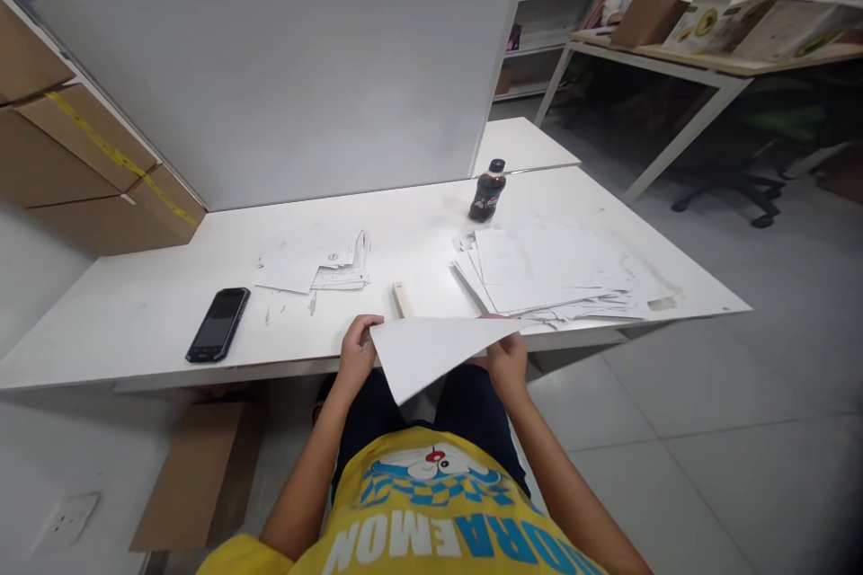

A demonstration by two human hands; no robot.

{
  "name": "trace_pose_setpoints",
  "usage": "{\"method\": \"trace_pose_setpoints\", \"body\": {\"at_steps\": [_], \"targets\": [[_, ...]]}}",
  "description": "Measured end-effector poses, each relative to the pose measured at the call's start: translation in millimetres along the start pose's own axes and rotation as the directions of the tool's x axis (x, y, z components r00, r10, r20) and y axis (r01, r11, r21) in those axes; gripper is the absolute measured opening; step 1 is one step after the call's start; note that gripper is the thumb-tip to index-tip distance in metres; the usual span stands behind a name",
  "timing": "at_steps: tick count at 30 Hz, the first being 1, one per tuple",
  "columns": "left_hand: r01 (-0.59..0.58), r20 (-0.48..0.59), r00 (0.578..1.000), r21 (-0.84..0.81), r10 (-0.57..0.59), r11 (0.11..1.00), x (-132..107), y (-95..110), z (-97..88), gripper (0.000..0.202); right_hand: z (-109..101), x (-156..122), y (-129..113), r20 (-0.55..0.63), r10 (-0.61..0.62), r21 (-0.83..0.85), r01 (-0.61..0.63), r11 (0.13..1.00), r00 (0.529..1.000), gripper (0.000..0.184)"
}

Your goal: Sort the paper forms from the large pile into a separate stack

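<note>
Holding paper (431, 348) in both hands (357, 349); yellow shirt (337, 508) reads "DORAEMON".

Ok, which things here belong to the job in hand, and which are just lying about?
Apparently in the job: sheet, held by left hand and right hand; large paper pile; small paper pile.

Apparently lying about: phone; bottle; cardboard boxes; pale block, though unclear.

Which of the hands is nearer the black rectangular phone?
Left. The left hand is right of the black rectangular phone, holding one end of the white paper sheet; the right hand is farther right, at the sheet's other end.
</note>
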State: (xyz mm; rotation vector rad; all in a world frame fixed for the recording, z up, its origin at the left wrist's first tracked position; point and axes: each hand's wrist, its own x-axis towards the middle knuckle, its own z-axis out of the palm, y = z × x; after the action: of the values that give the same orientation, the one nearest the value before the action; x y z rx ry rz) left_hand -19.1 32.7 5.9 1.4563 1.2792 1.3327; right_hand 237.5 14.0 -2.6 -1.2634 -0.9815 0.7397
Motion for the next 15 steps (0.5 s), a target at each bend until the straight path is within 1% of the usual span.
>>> {"method": "trace_pose_setpoints", "body": {"at_steps": [2,4,6,7,9,12,15], "targets": [[-0.056,0.011,0.998,0.051,0.056,0.997,-3,5,0.8,0.023,-1,-5,-5,0.0,-0.015,0.018,0.015,1.0,1.0,0.018],[-0.127,0.063,0.991,0.096,0.122,0.987,-7,11,1.4,0.023,-4,-11,-10,0.017,-0.058,0.023,0.057,0.998,0.998,0.019],[-0.185,0.122,0.978,0.129,0.17,0.974,-12,13,2.6,0.021,-7,-15,-13,0.007,-0.067,-0.019,0.068,0.998,0.998,0.019],[-0.206,0.126,0.974,0.143,0.189,0.968,-14,13,3.6,0.02,-9,-15,-13,0.0,-0.059,-0.056,0.059,0.997,0.998,0.02],[-0.198,0.069,0.98,0.174,0.189,0.965,-16,11,6.3,0.019,-11,-14,-11,0.006,-0.035,-0.139,0.035,0.99,0.999,0.022],[-0.121,-0.059,0.989,0.235,0.139,0.964,-15,2,10.5,0.02,-11,-9,-4,0.057,-0.037,-0.227,0.049,0.973,0.998,0.023],[-0.093,-0.066,0.991,0.268,0.115,0.959,-14,-5,12.6,0.022,-10,-6,4,0.087,-0.059,-0.223,0.077,0.972,0.994,0.022]]}}
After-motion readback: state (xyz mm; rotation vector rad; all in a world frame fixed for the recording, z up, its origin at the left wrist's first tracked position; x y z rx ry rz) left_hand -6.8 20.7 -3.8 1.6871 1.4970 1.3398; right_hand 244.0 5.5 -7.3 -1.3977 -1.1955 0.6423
